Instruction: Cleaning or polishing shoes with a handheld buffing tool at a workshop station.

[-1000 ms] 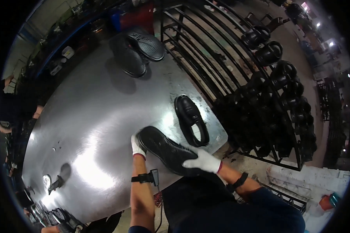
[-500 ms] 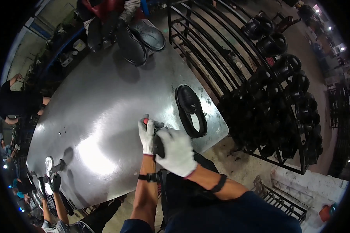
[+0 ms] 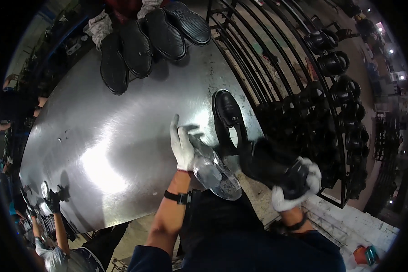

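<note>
My left hand (image 3: 182,148), in a white glove, has its fingers stretched out beside a shiny, grey, foot-shaped piece (image 3: 220,177) at the table's near edge. The piece lies against the palm side, and I cannot tell what supports it. Out to the right, my right hand (image 3: 299,188), also gloved in white, is closed round a black shoe (image 3: 269,165), somewhat blurred by motion. Another black shoe (image 3: 226,109), with a pale insole, rests on the metal table (image 3: 136,122) just ahead of that one.
Across the table, a person's grey-gloved hands (image 3: 102,29) are at several black shoes (image 3: 136,50), soles showing. A black metal rack (image 3: 276,54) with many black shoes (image 3: 344,90) stands at right. At lower left another person's dark-gloved hand (image 3: 54,199) is by the table edge.
My right hand has moved from beside my left out to the right, now with a shoe. The grey foot-shaped piece has come into view. Across the table, more shoe soles now show.
</note>
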The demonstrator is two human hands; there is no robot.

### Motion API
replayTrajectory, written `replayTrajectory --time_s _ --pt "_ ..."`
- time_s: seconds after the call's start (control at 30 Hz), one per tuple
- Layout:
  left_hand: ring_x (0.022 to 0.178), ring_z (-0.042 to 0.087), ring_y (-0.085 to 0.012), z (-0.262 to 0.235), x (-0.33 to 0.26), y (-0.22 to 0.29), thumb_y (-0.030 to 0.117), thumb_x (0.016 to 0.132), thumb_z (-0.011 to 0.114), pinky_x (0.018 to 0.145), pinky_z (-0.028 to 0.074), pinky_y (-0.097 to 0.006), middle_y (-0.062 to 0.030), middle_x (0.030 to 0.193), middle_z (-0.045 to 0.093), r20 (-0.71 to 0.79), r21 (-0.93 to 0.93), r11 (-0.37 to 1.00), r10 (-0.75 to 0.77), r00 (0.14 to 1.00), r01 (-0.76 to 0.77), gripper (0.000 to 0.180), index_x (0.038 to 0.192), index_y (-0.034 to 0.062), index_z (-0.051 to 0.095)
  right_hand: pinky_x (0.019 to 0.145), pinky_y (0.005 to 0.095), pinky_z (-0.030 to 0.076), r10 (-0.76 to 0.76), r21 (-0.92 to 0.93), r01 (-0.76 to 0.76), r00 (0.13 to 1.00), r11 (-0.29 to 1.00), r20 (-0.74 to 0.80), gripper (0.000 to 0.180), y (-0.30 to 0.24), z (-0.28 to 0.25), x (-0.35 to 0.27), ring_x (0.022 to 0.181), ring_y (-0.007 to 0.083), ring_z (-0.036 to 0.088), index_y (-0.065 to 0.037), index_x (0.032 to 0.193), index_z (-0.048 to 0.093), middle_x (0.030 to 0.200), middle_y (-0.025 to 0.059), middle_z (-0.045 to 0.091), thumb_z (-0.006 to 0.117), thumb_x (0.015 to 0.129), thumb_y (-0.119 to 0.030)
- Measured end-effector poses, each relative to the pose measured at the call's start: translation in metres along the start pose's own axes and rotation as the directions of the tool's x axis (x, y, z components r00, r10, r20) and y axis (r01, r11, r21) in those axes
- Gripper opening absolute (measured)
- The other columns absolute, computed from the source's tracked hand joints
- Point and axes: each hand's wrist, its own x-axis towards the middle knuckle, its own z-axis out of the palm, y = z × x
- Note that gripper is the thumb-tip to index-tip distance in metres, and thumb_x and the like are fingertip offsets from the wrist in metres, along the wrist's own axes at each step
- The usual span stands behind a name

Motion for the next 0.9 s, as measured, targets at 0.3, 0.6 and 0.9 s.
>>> replayTrajectory --time_s 0.3,0.6,0.9 --pt "0.123 0.067 -0.0318 -0.078 0.021 -0.100 0.027 0.105 0.058 0.109 0.049 -0.037 -0.0223 0.125 0.071 0.191 0.433 0.865 0.186 0.964 -0.253 0.038 0.128 -0.0007 0.069 0.125 0.0430 0.033 0.331 -0.101 -0.382 0.603 0.919 0.726 0.073 0.066 0.099 -0.008 0.150 0.0434 0.043 0.010 0.151 0.045 0.157 0.0327 0.045 0.065 0.089 -0.021" --pt "0.118 0.067 -0.0281 -0.055 -0.113 -0.074 0.025 0.098 0.069 0.104 0.055 -0.044 -0.0142 0.126 0.067 0.270 -0.351 0.721 -0.532 0.802 0.597 0.059 0.147 0.0018 0.049 0.095 0.0526 0.057 0.412 -0.526 0.106 0.500 0.844 0.762 0.041 0.081 0.220 0.040 0.113 0.0448 0.069 0.007 0.118 0.066 0.122 0.0330 0.066 0.072 0.087 -0.020" --pt "0.124 0.061 -0.0308 -0.301 0.027 0.014 0.053 0.107 0.051 0.107 0.051 -0.055 -0.0162 0.142 0.059 -0.023 -0.655 0.755 0.033 0.999 -0.040 0.063 0.148 0.0051 0.050 0.088 0.0533 0.058 0.576 -0.628 -0.061 0.476 0.776 0.665 0.033 0.091 0.187 0.039 0.098 0.0444 0.071 0.002 0.101 0.073 0.106 0.0266 0.071 0.064 0.096 -0.030"
